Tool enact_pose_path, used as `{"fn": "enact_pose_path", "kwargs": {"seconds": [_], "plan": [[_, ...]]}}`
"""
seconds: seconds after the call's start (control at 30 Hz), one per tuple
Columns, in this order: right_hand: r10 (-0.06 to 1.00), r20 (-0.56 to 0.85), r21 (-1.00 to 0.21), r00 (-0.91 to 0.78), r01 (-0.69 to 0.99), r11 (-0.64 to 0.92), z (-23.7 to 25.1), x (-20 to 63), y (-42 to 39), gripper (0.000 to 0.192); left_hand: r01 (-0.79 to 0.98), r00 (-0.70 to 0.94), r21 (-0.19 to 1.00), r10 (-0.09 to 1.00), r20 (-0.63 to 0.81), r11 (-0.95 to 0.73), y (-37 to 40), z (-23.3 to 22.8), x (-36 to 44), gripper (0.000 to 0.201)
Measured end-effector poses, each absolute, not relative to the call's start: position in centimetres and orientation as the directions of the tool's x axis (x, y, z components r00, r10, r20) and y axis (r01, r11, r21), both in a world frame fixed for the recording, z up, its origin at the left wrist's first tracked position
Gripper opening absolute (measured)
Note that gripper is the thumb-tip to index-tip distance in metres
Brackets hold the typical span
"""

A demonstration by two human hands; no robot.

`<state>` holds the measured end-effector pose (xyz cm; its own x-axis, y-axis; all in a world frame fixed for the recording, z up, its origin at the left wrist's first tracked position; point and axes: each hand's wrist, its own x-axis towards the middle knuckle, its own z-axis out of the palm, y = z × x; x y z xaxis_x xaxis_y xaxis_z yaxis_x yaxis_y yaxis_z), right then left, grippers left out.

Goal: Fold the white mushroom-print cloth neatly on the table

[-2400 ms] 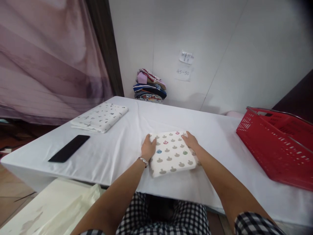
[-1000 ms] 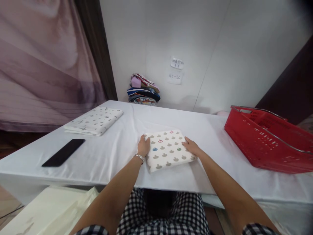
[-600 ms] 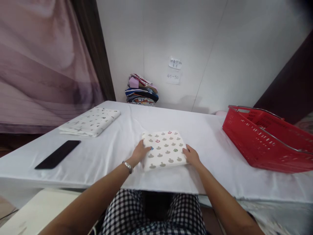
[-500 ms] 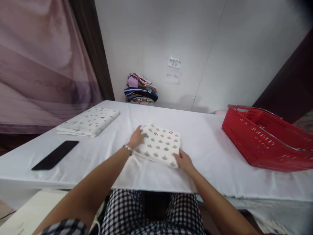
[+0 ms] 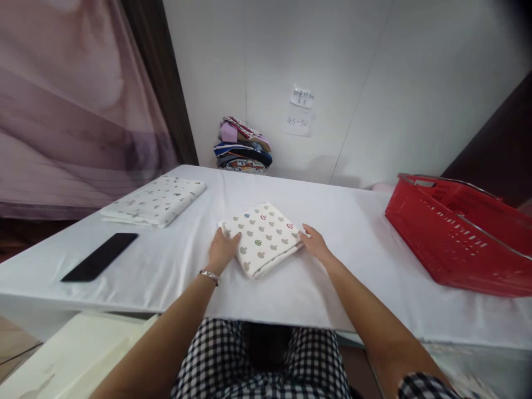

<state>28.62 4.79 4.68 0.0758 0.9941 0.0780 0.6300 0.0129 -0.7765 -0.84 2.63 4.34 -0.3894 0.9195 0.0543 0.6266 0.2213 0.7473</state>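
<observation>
Now left hand (image 5: 221,250) and right hand (image 5: 315,244), fingers spread, press the folded patterned cloth's (image 5: 261,237) opposite corners.

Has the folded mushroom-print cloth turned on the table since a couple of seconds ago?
Yes. The folded mushroom-print cloth has rotated: earlier its edges ran roughly square to the table's near edge; now a corner points toward it, both hands at its sides.

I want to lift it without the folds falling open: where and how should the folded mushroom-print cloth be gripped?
Probably at its two opposite side corners, where the left hand and right hand already touch the folded mushroom-print cloth. It lies flat, turned diagonally on the white table, so slide fingers under from both sides and pinch all layers together.
</observation>
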Motion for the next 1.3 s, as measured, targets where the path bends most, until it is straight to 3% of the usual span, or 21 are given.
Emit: {"fn": "enact_pose_path", "kwargs": {"seconds": [0.1,0.17,0.33,0.5,0.6,0.7,0.77,0.87,1.13,1.3], "plan": [[0.998,-0.045,-0.738,0.036,0.673,-0.057,4.5,27.3,6.7,0.053,0.584,-0.375,0.787,0.926,0.046,0.197,2.8,3.5,0.6,0.073],[0.999,-0.025,-0.693,0.025,0.720,-0.036,4.0,26.6,6.4,0.051,0.589,-0.349,0.796,0.932,0.094,0.141,3.9,3.1,0.8,0.072],[0.979,0.201,-0.680,-0.021,0.717,0.155,1.4,25.7,1.8,0.044,0.582,-0.231,0.807,0.972,0.049,0.097,7.5,3.7,-1.3,0.062],[0.946,0.324,-0.721,0.015,0.651,0.236,0.3,26.3,-1.1,0.041,0.539,-0.248,0.830,0.969,-0.005,0.142,6.3,4.4,-2.0,0.060],[0.876,0.483,-0.619,0.006,0.710,0.336,0.6,26.2,-1.3,0.037,0.580,-0.273,0.812,0.956,0.109,0.073,3.3,4.2,-1.3,0.050],[0.788,0.587,-0.441,-0.185,0.743,0.504,1.2,25.4,-1.4,0.031,0.701,-0.152,0.694,0.918,0.367,-0.161,0.1,3.9,-0.7,0.034],[0.749,0.589,-0.364,-0.304,0.727,0.582,1.4,24.9,-1.6,0.030,0.752,0.002,0.595,0.904,0.428,-0.284,-1.6,3.7,-0.5,0.030],[0.744,0.558,-0.319,-0.367,0.733,0.601,1.5,24.6,-1.9,0.031,0.797,0.150,0.498,0.911,0.384,-0.341,-2.8,3.6,-0.5,0.027],[0.748,0.551,-0.238,-0.369,0.790,0.565,1.4,24.8,-1.3,0.028,0.875,0.326,0.249,0.886,0.331,-0.415,-2.0,5.4,0.1,0.019],[0.760,0.575,-0.258,-0.304,0.813,0.521,1.4,25.0,-1.2,0.029,0.892,0.343,0.143,0.847,0.405,-0.430,-2.4,5.6,0.8,0.028]]}}
